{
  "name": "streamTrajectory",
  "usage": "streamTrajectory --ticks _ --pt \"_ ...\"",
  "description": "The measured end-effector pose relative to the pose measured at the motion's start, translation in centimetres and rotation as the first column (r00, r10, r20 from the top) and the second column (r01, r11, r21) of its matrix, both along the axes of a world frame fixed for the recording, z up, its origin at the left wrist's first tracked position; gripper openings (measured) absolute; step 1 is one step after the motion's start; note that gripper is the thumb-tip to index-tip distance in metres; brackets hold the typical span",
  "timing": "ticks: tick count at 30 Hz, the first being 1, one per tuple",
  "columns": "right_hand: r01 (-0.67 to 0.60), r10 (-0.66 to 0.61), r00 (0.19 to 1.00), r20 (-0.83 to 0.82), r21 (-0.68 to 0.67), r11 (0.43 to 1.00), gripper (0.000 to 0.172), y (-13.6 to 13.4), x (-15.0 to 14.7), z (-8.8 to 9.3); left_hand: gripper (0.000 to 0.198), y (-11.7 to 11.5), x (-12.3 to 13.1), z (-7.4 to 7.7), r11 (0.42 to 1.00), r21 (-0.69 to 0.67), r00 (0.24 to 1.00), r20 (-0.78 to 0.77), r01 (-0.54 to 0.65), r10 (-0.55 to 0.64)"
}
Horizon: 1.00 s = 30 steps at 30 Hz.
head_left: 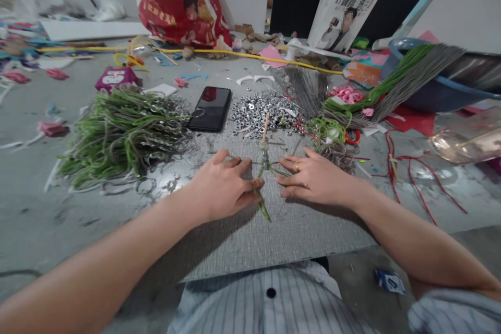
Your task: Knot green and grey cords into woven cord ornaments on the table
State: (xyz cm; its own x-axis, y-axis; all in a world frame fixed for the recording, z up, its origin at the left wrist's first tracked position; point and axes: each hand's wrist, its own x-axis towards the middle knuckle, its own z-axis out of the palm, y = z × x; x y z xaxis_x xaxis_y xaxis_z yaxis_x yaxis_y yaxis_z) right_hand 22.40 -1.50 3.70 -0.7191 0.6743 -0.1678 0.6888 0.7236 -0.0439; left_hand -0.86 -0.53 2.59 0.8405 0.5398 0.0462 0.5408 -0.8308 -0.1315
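Observation:
My left hand (223, 188) lies palm down on a grey textured mat (289, 229), fingers stretched toward a small bundle of green wires (264, 188) standing between my hands. The fingertips touch its left side. My right hand (317, 177), with a ring on one finger, lies flat on the other side, its fingertips at the green wires too. A thin wooden stick (265, 128) rises from the top of the bundle. Neither hand is wrapped around anything.
A pile of metal washers (254, 112) lies just beyond the stick, and a black phone (210, 108) to its left. A heap of green and grey wires (121, 135) is at left. More wire bundles (391, 83), a blue basin (442, 94) and red wires (415, 177) are at right.

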Motion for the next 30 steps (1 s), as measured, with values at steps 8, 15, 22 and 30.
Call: streamTrajectory --ticks 8,15,22,30 --pt "-0.018 0.061 0.973 -0.221 0.193 0.981 0.043 1.3 0.8 -1.6 0.034 0.6 0.3 -1.1 0.997 0.068 0.982 0.182 0.044 -0.055" --pt "-0.017 0.094 0.924 -0.371 0.206 0.978 0.04 1.8 0.8 -3.0 0.041 1.2 0.4 -2.4 0.999 -0.013 0.961 0.276 0.031 -0.026" --pt "-0.051 0.097 0.951 -0.293 0.16 0.986 0.043 2.0 0.6 -3.5 0.045 1.3 0.5 -2.7 0.994 -0.106 0.984 0.178 0.018 0.001" --pt "-0.028 0.042 0.973 -0.229 0.065 0.997 0.038 1.7 0.4 -2.5 0.036 1.3 0.5 -2.0 0.995 -0.097 0.98 0.2 0.035 -0.015"
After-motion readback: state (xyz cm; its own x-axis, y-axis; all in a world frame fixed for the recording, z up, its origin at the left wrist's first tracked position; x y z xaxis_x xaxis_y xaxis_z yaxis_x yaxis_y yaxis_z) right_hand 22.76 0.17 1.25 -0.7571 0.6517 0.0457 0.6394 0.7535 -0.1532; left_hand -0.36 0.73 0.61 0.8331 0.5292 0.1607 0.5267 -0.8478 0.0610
